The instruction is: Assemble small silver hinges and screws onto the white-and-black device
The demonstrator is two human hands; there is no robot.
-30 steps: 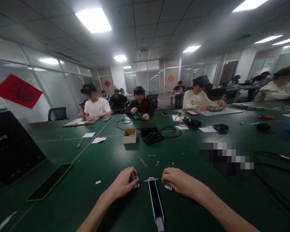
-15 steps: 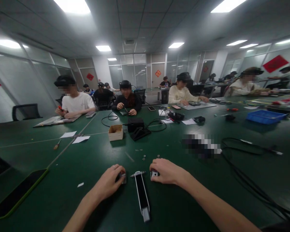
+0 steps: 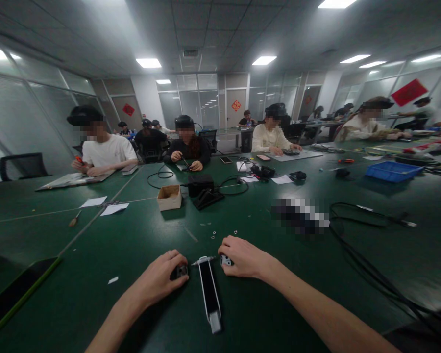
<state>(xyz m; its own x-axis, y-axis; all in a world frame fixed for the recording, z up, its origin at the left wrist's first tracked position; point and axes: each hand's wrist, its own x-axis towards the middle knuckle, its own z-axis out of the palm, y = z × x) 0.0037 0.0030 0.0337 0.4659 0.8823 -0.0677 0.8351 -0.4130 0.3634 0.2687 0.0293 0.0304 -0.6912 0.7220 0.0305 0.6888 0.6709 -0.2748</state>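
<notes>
My left hand (image 3: 165,270) is closed around a small grey metal bracket (image 3: 182,270), mostly covered by the fingers. In my right hand (image 3: 244,256) is a similar small silver bracket (image 3: 226,260) with a hole in it, pinched between thumb and fingers. Between the hands a long narrow metal frame with a dark inside (image 3: 209,289) lies on the green table. A threaded rod (image 3: 203,261) sticks out on both sides of its far end. Both brackets are beside the rod's ends, the right one closer. Just beyond lie several small nuts (image 3: 213,235).
A wooden box (image 3: 169,198), a black adapter (image 3: 200,186) and a blue tray (image 3: 393,171) stand farther back. Black cables (image 3: 347,255) run along the right. At left lie a green-edged dark panel (image 3: 18,294) and a brush (image 3: 74,218). Several people sit working across the table.
The camera view has shifted slightly, moving the scene left and a little up. My hands, still on the brackets, appear slightly nearer the rod's ends; the left bracket has turned, showing more of its face.
</notes>
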